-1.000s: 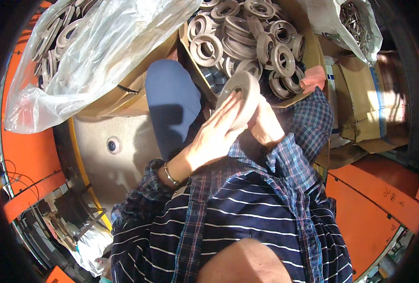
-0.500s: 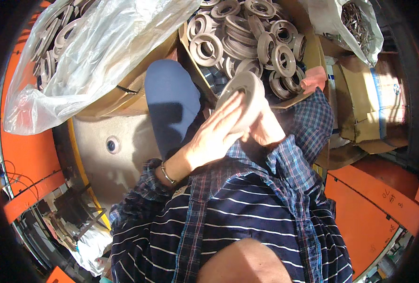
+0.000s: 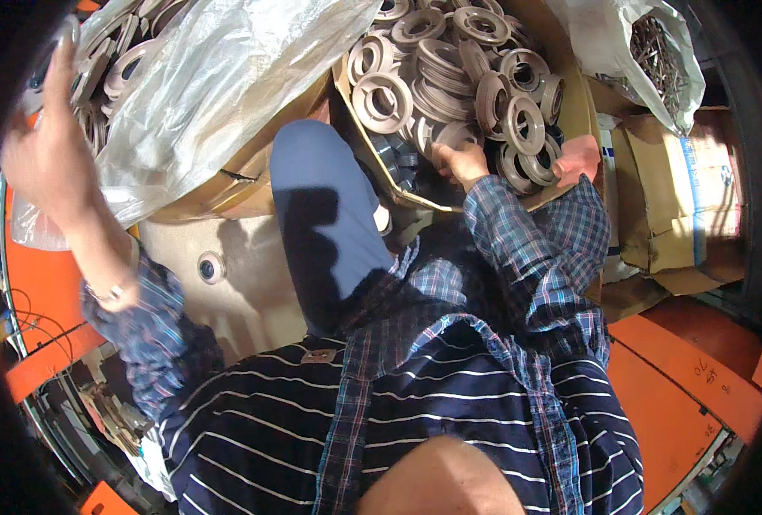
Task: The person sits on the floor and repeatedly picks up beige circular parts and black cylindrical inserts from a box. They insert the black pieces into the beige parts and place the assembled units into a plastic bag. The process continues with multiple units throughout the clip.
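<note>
In the carton [image 3: 342,81] in front of me lies a heap of beige-grey flanged plastic rings [image 3: 382,102]. My right hand [image 3: 465,165] is at the carton's near side, fingers curled against the edge of one ring [image 3: 458,135]; its fingertips are partly hidden. Far to the left, my left hand [image 3: 50,167] is raised with a finger stretched out and nothing visible in it. It is beside a second heap of similar rings [image 3: 126,69], which a clear plastic bag [image 3: 218,77] partly covers.
Dark plastic parts [image 3: 395,163] show in the carton's near corner. A pink piece [image 3: 576,159] hangs on its right rim. A white bag of thin metal pieces [image 3: 668,77] stands at the back right, above an opened cardboard box [image 3: 655,189]. One small round part [image 3: 211,268] lies on the floor.
Both hands were together around one ring above my lap. They have parted: the left swung far left to the bagged heap, the right moved forward into the carton.
</note>
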Available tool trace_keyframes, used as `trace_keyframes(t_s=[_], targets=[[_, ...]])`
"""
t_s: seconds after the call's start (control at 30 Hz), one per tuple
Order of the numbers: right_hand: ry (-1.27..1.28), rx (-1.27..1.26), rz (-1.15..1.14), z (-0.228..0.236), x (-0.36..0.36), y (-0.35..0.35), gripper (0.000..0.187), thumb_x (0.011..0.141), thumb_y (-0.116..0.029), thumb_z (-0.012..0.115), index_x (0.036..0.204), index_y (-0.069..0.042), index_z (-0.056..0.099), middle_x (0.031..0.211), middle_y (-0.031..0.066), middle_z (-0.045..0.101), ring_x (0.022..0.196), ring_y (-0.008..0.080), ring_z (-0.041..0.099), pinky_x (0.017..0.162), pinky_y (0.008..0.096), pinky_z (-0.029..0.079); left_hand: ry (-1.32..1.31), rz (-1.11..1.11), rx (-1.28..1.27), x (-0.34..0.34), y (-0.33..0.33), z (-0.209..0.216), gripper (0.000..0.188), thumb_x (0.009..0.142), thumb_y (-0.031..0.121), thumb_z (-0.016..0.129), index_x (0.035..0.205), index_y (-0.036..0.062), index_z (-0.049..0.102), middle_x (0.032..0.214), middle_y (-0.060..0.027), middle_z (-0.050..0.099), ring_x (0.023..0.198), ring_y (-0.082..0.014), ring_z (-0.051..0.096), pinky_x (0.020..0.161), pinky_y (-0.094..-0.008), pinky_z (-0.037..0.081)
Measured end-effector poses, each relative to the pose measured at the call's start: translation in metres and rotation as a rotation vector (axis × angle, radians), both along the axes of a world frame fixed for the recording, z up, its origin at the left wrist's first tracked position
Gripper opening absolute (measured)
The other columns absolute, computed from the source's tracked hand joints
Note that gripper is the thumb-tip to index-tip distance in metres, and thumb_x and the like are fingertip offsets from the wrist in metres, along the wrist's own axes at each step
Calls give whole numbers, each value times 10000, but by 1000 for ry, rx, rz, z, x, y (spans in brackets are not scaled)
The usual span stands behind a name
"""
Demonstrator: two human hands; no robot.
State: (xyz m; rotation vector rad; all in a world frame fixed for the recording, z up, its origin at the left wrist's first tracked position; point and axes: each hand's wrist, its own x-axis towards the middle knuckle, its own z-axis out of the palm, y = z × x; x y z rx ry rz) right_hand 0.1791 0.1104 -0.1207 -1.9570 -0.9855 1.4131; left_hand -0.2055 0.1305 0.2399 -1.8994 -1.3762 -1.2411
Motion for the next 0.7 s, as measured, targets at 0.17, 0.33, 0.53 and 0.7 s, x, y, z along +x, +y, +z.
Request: trace_keyframes(t_s=[0.17,0.33,0.53,0.7], targets=[[277,159,51,57,-5,-41,400,808,-283,756,1020,49,685,914,112,716,833,104,638,762,286,510,-435,-666,-902,119,-63,-147,565,895,228,683,1384,15,496,1330,-155,575,1167,-230,571,989,-339,453],[182,505,744,123,-10,-83,316,848,-205,733,1077,6,683,867,82,702,826,115,641,741,247,503,-1746,-649,-1414,182,-112,-225,419,928,81,655,1313,-12,519,1193,-116,644,1056,-158,634,897,-285,518],[-692,498,719,42,-33,-14,246,882,-160,625,1075,-10,655,895,187,714,793,285,712,734,430,564,-1709,-674,-1323,149,-127,-215,315,907,79,637,1202,-25,590,1075,-97,683,953,-160,673,793,-283,538],[-905,246,1097,-1,-62,5,205,886,-145,553,1011,-51,687,939,156,729,906,330,708,759,467,561,-1829,-419,-1323,143,-132,-206,353,911,50,612,1247,-41,554,1140,-116,660,1026,-178,652,911,-312,510]])
